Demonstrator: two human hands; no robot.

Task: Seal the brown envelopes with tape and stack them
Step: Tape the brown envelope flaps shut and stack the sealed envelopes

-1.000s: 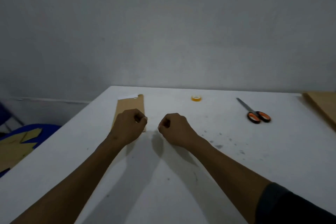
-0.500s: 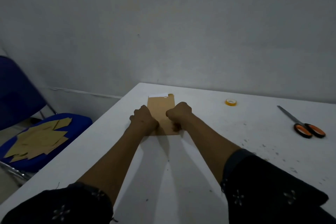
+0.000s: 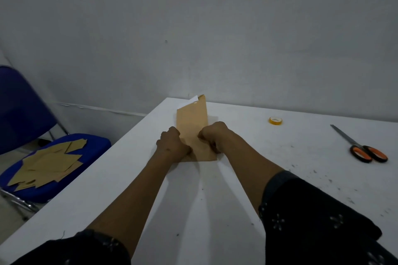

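Note:
A brown envelope (image 3: 191, 120) lies lengthways on the white table (image 3: 247, 178), its far end tilted up off the surface with a white sheet showing at its mouth. My left hand (image 3: 172, 145) grips the near left edge with curled fingers. My right hand (image 3: 213, 135) grips the near right side, also with curled fingers. A small yellow tape roll (image 3: 275, 120) sits further right on the table, apart from both hands.
Orange-handled scissors (image 3: 366, 153) lie at the table's right side. Left of the table stands a blue folding chair (image 3: 21, 114) with a loose pile of several brown envelopes (image 3: 47, 163) on its seat. A grey wall runs behind the table's far edge.
My hands have come together onto the envelope and taken hold of it. Its far end has risen off the table. The view has swung left, bringing the chair into sight.

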